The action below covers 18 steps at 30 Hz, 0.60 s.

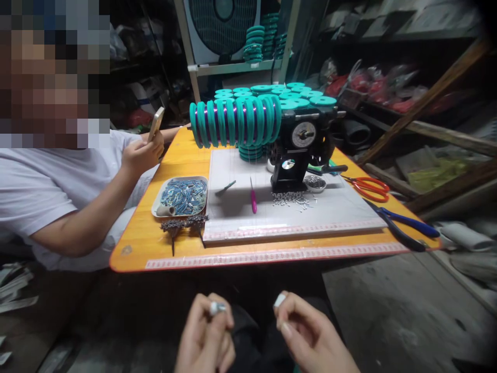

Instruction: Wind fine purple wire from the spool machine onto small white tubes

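Below the table's front edge, my left hand [207,331] is closed, its fingers pinched round a small white and silvery piece [217,308]. To its right, my right hand [306,331] has curled fingers, with a small white piece [279,300] at the tip of the index finger; whether that is a wrap or a held part I cannot tell. The two hands are apart. Beyond them, a white board [233,217] lies on the orange table [132,243], bearing a magenta-handled pick [253,199], small white-tipped pins [291,200] and a black machine [293,160] with a row of teal spools [235,122].
At the left sits a person in a white shirt [97,191] holding a phone [156,123]. A tray of blue pieces [184,196] stands on the table's left. Orange-handled scissors [370,188] and blue-handled pliers [411,223] lie at the right. Shelves and a fan [223,26] are behind.
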Each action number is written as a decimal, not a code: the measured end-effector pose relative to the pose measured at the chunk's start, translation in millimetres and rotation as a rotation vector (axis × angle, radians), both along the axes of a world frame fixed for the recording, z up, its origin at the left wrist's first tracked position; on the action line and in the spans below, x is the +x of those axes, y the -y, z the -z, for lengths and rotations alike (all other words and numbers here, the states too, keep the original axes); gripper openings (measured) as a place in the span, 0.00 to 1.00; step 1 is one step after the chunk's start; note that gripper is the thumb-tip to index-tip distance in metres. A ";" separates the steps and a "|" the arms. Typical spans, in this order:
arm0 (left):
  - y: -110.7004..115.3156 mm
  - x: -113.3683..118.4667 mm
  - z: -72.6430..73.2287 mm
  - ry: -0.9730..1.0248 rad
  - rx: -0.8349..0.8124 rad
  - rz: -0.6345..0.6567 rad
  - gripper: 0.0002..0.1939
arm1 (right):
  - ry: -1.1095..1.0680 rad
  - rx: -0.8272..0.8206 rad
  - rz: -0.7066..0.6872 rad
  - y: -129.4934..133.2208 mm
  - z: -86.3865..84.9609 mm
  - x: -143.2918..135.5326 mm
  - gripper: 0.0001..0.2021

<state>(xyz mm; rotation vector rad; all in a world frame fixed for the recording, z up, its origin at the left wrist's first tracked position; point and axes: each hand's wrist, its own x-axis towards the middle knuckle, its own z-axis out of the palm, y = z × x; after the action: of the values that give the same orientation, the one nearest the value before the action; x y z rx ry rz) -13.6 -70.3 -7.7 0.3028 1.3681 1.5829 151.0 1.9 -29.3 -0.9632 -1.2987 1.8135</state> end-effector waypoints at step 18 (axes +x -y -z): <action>-3.5 38.5 19.6 0.200 -0.033 0.393 0.27 | 0.291 0.396 -0.062 -4.3 -2.9 -7.8 0.10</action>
<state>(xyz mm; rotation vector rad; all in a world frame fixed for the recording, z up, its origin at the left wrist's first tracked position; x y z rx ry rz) 24.9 -66.9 -27.4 0.3584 1.1008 1.2280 143.2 6.3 -26.4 -0.9937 -1.8011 1.4140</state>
